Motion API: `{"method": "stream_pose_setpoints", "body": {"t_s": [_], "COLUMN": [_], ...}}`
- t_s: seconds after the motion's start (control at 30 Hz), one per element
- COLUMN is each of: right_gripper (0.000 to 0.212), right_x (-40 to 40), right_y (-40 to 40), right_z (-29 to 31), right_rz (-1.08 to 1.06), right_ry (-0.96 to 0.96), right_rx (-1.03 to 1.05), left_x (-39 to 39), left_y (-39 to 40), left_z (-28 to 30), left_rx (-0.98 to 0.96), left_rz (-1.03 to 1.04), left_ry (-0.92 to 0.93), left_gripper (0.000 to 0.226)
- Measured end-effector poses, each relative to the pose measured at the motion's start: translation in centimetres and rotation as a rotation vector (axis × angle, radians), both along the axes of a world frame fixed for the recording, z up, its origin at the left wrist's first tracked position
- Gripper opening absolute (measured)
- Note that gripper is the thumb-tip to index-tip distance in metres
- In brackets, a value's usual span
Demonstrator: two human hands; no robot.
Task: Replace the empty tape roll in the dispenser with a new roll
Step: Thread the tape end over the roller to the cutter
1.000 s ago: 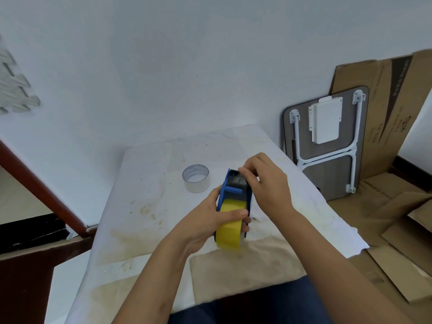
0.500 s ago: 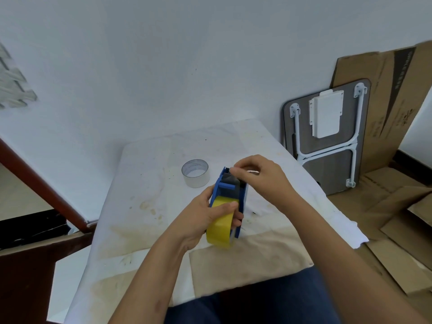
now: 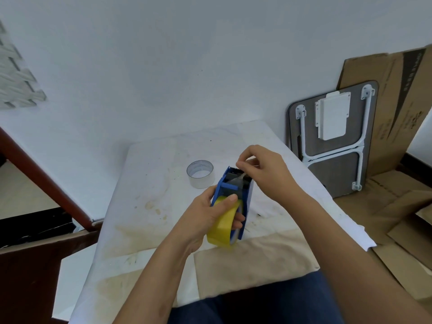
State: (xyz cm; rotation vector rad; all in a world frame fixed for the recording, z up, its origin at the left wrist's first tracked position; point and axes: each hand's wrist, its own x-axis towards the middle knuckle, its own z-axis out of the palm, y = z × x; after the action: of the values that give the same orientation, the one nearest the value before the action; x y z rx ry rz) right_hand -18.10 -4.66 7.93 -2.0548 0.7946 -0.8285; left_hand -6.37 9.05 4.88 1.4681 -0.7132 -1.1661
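A blue tape dispenser [image 3: 247,197] is held above the middle of the table with a full yellow tape roll [image 3: 223,226] seated in it. My left hand [image 3: 205,218] grips the dispenser and the roll from the left, thumb across the top of the roll. My right hand [image 3: 264,169] pinches the clear free end of the tape just above the toothed cutter at the dispenser's far end. An empty tape core [image 3: 200,174], a pale ring, stands on the table just beyond the dispenser.
The table [image 3: 149,206] is covered with a stained white sheet, with a beige cloth [image 3: 252,265] at its near edge. A folded small table [image 3: 332,141] and flattened cardboard [image 3: 397,94] lean on the wall at right. A dark wooden rail [image 3: 42,183] runs at left.
My right hand has lifted from the dispenser's front end and drawn the tape end up above the cutter. The dispenser has tilted slightly, and the view has tipped down a little.
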Motion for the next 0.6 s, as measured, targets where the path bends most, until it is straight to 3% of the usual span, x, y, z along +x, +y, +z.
{"method": "stream_pose_setpoints", "body": {"t_s": [0.13, 0.3, 0.53, 0.6], "right_gripper": [0.034, 0.010, 0.016, 0.007], "right_x": [-0.1, -0.1, 0.2, 0.2], "right_y": [-0.2, 0.0, 0.3, 0.3], "right_z": [-0.2, -0.8, -0.6, -0.9], "right_rz": [0.042, 0.090, 0.098, 0.117], "right_ry": [0.157, 0.142, 0.085, 0.099], "right_rx": [-0.023, -0.088, -0.109, -0.153], "left_x": [0.1, 0.2, 0.1, 0.1], "left_y": [-0.1, -0.3, -0.2, -0.2], "left_z": [-0.1, 0.0, -0.1, -0.1], "left_rx": [-0.028, -0.025, -0.014, -0.014], "left_rz": [0.071, 0.083, 0.093, 0.097], "left_ry": [-0.016, -0.034, -0.065, -0.061], "left_gripper": [0.036, 0.038, 0.039, 0.039]}}
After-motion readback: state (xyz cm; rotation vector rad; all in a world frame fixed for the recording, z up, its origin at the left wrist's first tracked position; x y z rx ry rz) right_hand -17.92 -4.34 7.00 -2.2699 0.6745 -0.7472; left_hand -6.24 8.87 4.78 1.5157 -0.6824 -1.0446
